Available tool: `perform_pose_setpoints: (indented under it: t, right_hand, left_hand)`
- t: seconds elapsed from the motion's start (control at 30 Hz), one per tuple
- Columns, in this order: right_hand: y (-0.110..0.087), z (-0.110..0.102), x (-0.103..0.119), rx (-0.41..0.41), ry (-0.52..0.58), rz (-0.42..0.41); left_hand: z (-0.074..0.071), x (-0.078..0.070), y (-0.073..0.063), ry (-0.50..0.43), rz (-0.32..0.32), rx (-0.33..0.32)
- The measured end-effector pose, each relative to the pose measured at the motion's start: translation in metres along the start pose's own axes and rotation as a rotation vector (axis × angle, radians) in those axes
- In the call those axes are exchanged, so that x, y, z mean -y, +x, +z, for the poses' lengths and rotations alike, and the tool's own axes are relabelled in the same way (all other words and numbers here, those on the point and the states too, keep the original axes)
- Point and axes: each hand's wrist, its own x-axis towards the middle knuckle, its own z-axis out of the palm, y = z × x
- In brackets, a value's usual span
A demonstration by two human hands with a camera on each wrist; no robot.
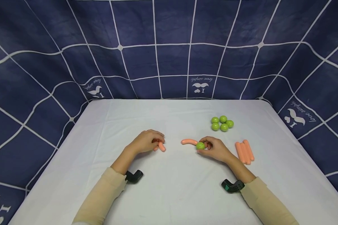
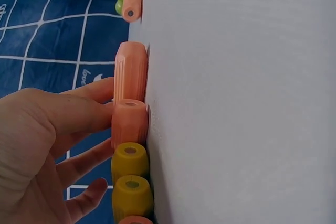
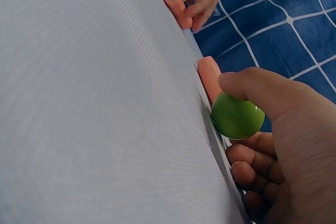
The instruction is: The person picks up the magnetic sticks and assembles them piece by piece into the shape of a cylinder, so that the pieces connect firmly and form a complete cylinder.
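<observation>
My left hand (image 1: 147, 141) pinches a short salmon-orange, sausage-shaped piece (image 1: 161, 147) on the white table. In the left wrist view that ridged piece (image 2: 131, 72) lies in a line with another orange piece (image 2: 130, 124) and two yellow ones (image 2: 131, 198); the yellow ones are hidden under the hand in the head view. My right hand (image 1: 217, 150) holds a glossy green ball (image 1: 200, 146) between thumb and fingers, low at the table. The ball is at the right end of a curved orange stick (image 1: 189, 142). In the right wrist view this stick (image 3: 209, 77) lies just beyond the ball (image 3: 237, 116).
Several green balls (image 1: 223, 124) sit in a cluster at the back right. Several orange sticks (image 1: 244, 152) lie side by side to the right of my right hand. A dark blue checked cloth (image 1: 171, 59) hangs behind and beside the white table (image 1: 169, 187).
</observation>
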Motion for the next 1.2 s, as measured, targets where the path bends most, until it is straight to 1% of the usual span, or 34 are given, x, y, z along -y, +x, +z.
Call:
perform_pose_setpoints:
  t: [0.07, 0.13, 0.3, 0.43, 0.53, 0.7, 0.9, 1.2]
  right_hand:
    - [0.000, 0.000, 0.000, -0.001, -0.004, 0.003]
    - [0.001, 0.001, -0.001, -0.008, -0.004, 0.007]
    - [0.000, 0.002, -0.001, -0.010, 0.002, 0.001]
    - [-0.001, 0.004, -0.001, -0.003, 0.005, -0.004]
    - [0.000, 0.004, -0.002, -0.006, 0.001, 0.002]
    - [0.001, 0.003, -0.003, -0.009, -0.014, 0.007]
    - [0.001, 0.002, -0.004, -0.006, -0.005, -0.001]
    - [0.000, 0.001, -0.003, -0.012, 0.004, 0.003]
  left_hand:
    - [0.000, -0.001, 0.002, 0.004, -0.005, 0.011]
    - [0.000, -0.003, 0.004, 0.006, 0.003, 0.019]
    - [0.004, -0.006, 0.009, 0.043, 0.033, 0.019]
    - [0.007, -0.008, 0.011, 0.077, 0.032, 0.013]
    - [0.008, -0.010, 0.013, 0.077, 0.035, -0.001]
    - [0.009, -0.013, 0.017, 0.070, 0.068, -0.036]
    - [0.011, -0.019, 0.019, 0.061, 0.089, -0.074]
    - [0.016, -0.033, 0.023, 0.048, 0.110, -0.037]
